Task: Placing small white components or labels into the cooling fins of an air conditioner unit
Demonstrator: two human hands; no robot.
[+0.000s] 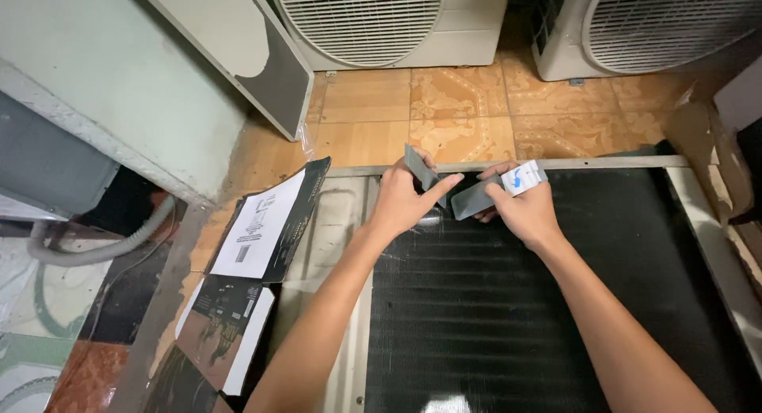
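My left hand (403, 197) grips a grey strip of tape (420, 169) and pulls it up and to the left. My right hand (521, 209) holds the other grey strip (474, 198) together with a small white and blue backing piece (524, 177) between thumb and fingers. Both hands hover over the far edge of a large black finned coil panel (508, 318) with a metal frame (611, 164), which lies flat on the floor in front of me.
Two white outdoor air-conditioner units with round fan grilles (365, 20) (659, 24) stand at the back on orange tiles (460, 111). A leaning grey panel (254, 55), folded black and white cardboard (266, 226) and a grey hose (103, 246) lie to the left. Brown cardboard (714, 143) sits at right.
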